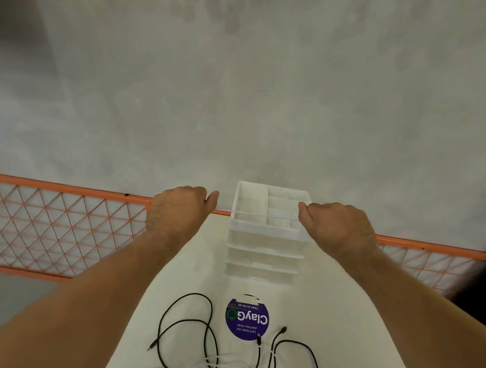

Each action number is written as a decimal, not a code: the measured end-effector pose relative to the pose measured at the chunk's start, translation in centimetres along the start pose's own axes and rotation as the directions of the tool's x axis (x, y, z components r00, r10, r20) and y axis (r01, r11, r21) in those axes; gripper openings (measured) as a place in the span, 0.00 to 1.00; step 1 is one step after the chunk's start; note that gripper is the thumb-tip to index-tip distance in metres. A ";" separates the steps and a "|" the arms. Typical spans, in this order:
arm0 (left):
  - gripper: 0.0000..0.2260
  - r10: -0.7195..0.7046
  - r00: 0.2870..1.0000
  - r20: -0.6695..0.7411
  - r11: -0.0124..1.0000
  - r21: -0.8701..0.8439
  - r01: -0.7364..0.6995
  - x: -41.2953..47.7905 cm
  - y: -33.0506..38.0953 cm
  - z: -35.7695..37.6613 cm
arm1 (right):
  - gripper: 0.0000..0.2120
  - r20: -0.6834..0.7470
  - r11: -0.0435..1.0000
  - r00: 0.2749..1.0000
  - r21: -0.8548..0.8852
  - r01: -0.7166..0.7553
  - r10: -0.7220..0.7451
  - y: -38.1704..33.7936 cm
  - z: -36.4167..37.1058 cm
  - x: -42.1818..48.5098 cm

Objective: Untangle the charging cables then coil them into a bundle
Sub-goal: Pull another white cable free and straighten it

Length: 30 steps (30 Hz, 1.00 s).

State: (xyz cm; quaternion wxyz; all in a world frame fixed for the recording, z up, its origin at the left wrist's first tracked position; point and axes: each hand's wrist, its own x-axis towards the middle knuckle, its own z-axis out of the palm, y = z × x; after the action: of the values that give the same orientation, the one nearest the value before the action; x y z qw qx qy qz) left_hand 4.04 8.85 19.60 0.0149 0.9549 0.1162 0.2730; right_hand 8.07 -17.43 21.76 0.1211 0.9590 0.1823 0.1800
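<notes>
A thin white cable (258, 215) is stretched taut between my two hands, in front of the white drawer unit. My left hand (180, 209) grips one end of it with curled fingers. My right hand (336, 225) grips the other end the same way. On the white table (195, 267) near the bottom edge lie black cables (188, 323), looped over each other, with plug ends showing. Some white cable is mixed in among them at the bottom.
A white plastic drawer unit (264, 256) with an open divided tray on top stands at the table's far end. A round purple sticker (246, 320) lies on the table. An orange metal mesh railing (66, 227) runs behind, with a grey floor beyond.
</notes>
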 end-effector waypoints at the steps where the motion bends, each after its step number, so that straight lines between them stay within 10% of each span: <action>1: 0.22 -0.009 1.000 0.001 1.000 -0.005 0.009 0.0 0.0 0.0 | 0.15 -0.005 1.000 1.000 0.014 -0.006 0.007 0.1 0.1 0.0; 9: 0.17 0.017 0.959 0.284 0.919 -0.383 0.097 -1.6 0.7 2.5 | 0.20 -0.003 0.950 1.000 0.311 0.027 -0.028 -0.7 -1.3 0.0; 15: 0.21 0.192 0.827 0.528 0.283 -0.837 0.469 -3.4 6.9 1.3 | 0.12 -0.018 0.817 0.976 0.544 0.192 -0.218 -3.3 -2.7 0.8; 19: 0.23 0.291 0.734 0.613 0.118 -0.785 0.609 -3.5 7.7 0.7 | 0.08 -0.003 0.832 0.963 0.502 0.236 -0.271 -2.4 -3.4 1.1; 22: 0.20 0.230 0.802 0.551 0.195 -0.834 0.517 -3.1 7.6 0.5 | 0.09 -0.005 0.850 0.955 0.454 0.266 -0.296 -1.0 -3.9 1.0; 26: 0.18 0.296 0.925 0.236 0.579 -0.815 0.023 -1.9 6.7 -0.4 | 0.13 0.054 0.919 0.927 0.160 0.359 -0.372 -0.3 -3.6 0.7; 30: 0.13 0.480 0.874 0.076 0.828 -0.367 -0.424 -1.3 6.3 -1.4 | 0.11 0.031 0.920 0.920 -0.001 0.392 -0.392 -0.1 -3.2 0.7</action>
State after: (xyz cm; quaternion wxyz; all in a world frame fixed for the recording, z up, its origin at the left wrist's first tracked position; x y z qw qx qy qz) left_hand 3.55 2.36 20.66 0.1232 0.9571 -0.1640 0.2046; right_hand 7.42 -16.49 24.79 0.1611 0.9053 0.3678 0.1382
